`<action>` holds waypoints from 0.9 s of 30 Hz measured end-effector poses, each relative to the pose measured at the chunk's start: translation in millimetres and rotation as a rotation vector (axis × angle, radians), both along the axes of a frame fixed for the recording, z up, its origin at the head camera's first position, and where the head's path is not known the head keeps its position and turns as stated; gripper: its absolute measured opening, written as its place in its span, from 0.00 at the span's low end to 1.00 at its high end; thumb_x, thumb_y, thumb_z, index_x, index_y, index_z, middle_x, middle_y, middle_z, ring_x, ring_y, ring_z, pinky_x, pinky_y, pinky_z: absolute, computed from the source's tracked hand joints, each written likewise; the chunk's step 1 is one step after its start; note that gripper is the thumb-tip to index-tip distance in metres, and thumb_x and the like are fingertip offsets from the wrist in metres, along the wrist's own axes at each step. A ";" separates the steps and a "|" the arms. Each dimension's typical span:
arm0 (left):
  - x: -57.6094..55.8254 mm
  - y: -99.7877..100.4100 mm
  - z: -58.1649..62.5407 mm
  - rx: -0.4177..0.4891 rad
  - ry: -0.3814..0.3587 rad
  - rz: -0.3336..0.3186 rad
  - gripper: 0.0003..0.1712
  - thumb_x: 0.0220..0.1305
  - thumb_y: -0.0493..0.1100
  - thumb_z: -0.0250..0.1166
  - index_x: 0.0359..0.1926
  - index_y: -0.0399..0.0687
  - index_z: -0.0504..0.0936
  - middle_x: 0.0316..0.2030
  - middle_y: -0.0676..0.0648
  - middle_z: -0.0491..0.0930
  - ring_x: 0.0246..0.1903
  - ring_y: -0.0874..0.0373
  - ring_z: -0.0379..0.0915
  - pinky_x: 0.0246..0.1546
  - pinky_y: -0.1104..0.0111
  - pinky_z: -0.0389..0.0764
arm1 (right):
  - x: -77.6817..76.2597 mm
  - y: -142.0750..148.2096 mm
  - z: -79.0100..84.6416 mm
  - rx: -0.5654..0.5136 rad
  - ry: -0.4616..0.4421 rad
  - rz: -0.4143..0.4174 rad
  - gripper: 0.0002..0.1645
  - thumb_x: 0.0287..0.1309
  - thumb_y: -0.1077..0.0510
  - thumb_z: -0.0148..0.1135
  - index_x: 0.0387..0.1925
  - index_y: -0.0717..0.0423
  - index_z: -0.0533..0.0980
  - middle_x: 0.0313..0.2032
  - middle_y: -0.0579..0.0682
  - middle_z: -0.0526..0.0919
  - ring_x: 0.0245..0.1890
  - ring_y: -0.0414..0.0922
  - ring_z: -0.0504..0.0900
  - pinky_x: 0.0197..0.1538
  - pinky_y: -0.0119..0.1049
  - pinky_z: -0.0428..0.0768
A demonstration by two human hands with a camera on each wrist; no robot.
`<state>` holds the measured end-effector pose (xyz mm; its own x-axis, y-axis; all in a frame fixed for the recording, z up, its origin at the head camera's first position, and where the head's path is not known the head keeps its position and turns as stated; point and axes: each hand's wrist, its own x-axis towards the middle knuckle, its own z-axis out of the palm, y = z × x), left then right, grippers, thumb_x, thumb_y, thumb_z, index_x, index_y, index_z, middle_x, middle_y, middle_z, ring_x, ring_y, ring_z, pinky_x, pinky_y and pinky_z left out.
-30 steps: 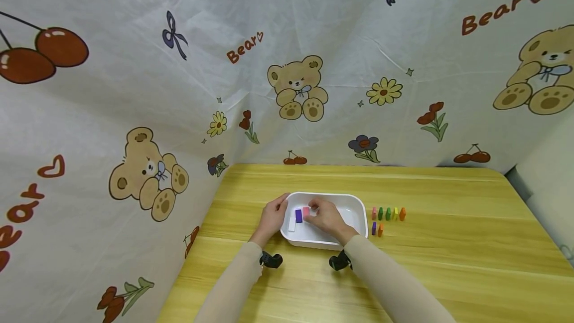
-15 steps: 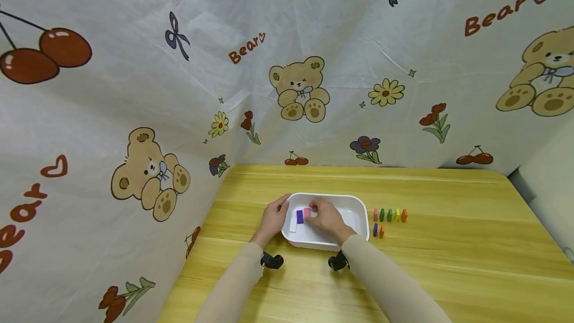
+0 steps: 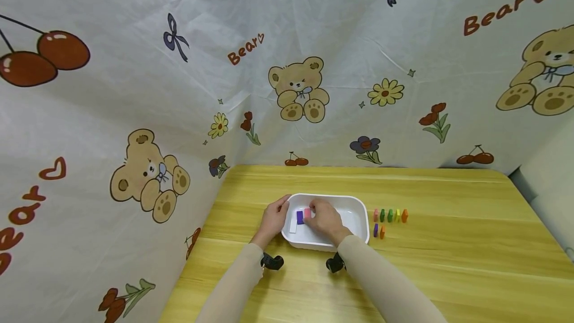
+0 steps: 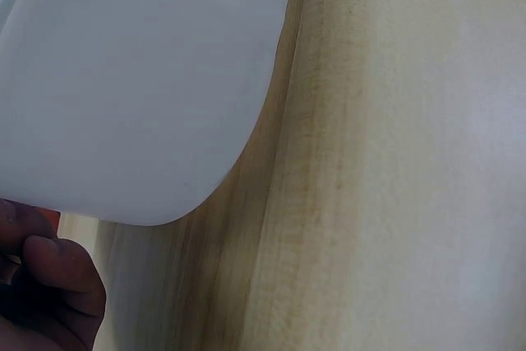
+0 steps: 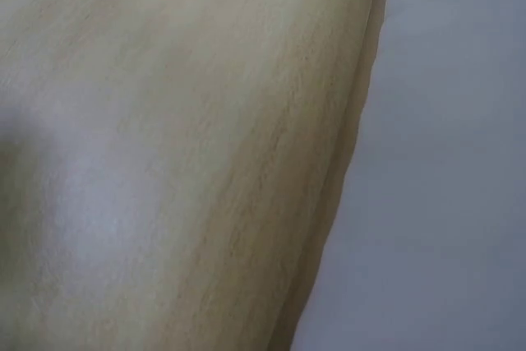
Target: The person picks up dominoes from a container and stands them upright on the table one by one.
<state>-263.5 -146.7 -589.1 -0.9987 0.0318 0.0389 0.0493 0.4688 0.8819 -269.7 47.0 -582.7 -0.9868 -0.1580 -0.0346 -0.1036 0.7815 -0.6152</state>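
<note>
A white plastic tray (image 3: 354, 218) stands on the table with a white block (image 3: 293, 226), a purple block (image 3: 300, 217) and a pink block (image 3: 307, 213) at its left end. My left hand (image 3: 271, 221) holds the tray's left end. In the left wrist view its curled fingers (image 4: 70, 273) show against the tray's end wall. Inside the tray, my right hand (image 3: 326, 219) pinches the pink block between thumb and index finger, close beside the purple one. The right wrist view shows only the tray's outer wall (image 5: 444, 170) and wood; the hand is out of sight there.
Right of the tray, small coloured blocks stand upright in two rows: a back row of several, including a yellow block (image 3: 397, 215), and a front pair with a purple block (image 3: 375, 230). A bear-printed cloth (image 3: 341, 128) borders the wooden table (image 3: 448, 243) behind and left.
My right hand and wrist have shifted slightly left within the tray, with the fingers still at the pink block. The left hand and the other blocks look unchanged.
</note>
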 end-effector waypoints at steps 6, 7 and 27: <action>0.7 0.0 0.9 -0.003 0.006 0.002 0.23 0.81 0.51 0.53 0.70 0.56 0.78 0.68 0.45 0.77 0.69 0.46 0.72 0.69 0.52 0.75 | -1.1 -0.4 -1.4 0.004 0.021 -0.001 0.21 0.54 0.50 0.78 0.45 0.54 0.81 0.38 0.48 0.81 0.37 0.45 0.78 0.45 0.45 0.82; 0.5 0.1 0.9 -0.001 0.007 0.001 0.23 0.81 0.51 0.53 0.70 0.56 0.78 0.68 0.45 0.77 0.69 0.46 0.72 0.69 0.52 0.75 | -1.0 -0.7 -1.3 0.007 0.021 -0.003 0.21 0.54 0.50 0.77 0.45 0.54 0.81 0.38 0.48 0.81 0.37 0.45 0.77 0.45 0.44 0.82; -0.9 1.5 -0.8 0.014 -0.006 0.003 0.23 0.81 0.50 0.53 0.70 0.55 0.78 0.69 0.46 0.76 0.70 0.48 0.70 0.71 0.53 0.73 | 2.2 -1.7 2.1 0.040 0.061 -0.025 0.13 0.52 0.59 0.70 0.41 0.56 0.81 0.38 0.51 0.84 0.37 0.47 0.79 0.44 0.48 0.84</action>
